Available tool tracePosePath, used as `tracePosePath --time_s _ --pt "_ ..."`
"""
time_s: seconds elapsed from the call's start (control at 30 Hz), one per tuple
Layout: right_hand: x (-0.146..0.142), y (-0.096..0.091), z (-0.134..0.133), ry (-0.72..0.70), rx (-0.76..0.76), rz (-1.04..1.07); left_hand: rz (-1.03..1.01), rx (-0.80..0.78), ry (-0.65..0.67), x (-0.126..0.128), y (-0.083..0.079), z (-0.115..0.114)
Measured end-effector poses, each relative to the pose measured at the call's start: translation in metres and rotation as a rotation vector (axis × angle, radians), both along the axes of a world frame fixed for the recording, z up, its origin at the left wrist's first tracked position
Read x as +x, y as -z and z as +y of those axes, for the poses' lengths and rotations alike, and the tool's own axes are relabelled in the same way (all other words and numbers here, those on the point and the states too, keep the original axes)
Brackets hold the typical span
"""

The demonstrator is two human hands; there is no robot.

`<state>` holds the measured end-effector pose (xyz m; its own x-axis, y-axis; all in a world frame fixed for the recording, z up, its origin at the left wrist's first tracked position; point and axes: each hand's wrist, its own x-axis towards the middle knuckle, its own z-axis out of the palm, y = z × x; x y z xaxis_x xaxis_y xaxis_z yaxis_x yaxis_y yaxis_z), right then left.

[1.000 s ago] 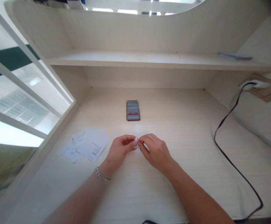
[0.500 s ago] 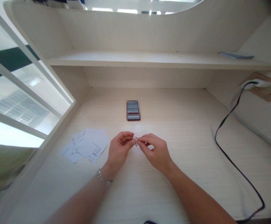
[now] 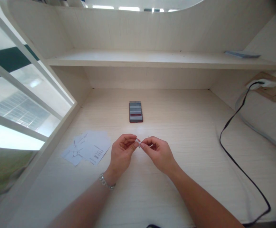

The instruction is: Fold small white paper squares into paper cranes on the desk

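Observation:
My left hand [image 3: 123,151] and my right hand [image 3: 158,152] meet over the middle of the pale wooden desk [image 3: 195,133]. Both pinch one tiny pale object [image 3: 138,142] between thumb and forefinger; it is too small to name. A bracelet [image 3: 106,183] circles my left wrist. A dark phone-sized item [image 3: 135,111] lies flat on the desk a hand's length beyond my fingers. A few printed paper slips [image 3: 88,147] lie to the left of my left hand.
A black cable [image 3: 233,133] runs from a wall socket [image 3: 266,85] at the right down across the desk to its front edge. A shelf [image 3: 152,60] spans the back, with a thin flat item [image 3: 242,54] at its right end. Window bars stand along the left.
Both hands stay together on the tiny object. The fingertips have shifted slightly, and the right hand has turned a little so its fingers curl more to the side.

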<state>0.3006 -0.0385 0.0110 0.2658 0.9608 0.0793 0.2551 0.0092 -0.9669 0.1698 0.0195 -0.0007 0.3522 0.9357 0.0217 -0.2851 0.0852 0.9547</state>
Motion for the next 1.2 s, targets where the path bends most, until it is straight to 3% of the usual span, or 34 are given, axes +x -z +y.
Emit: tracePosePath --time_s 0.27,0.57,0.87,1.2 --pt "-0.005 0.001 -0.001 0.02 -0.003 -0.001 -0.001 0.024 0.004 0.0 -0.001 -0.002" --pt "-0.01 0.0 -0.003 0.035 0.087 -0.204 -0.029 -0.021 -0.001 0.003 -0.006 -0.005" --pt "-0.002 0.013 0.004 -0.028 -0.046 0.148 0.017 -0.025 -0.008 0.004 -0.003 -0.006" --pt "0.002 0.01 0.006 -0.047 -0.092 -0.008 0.073 -0.046 0.022 0.001 0.007 0.0"
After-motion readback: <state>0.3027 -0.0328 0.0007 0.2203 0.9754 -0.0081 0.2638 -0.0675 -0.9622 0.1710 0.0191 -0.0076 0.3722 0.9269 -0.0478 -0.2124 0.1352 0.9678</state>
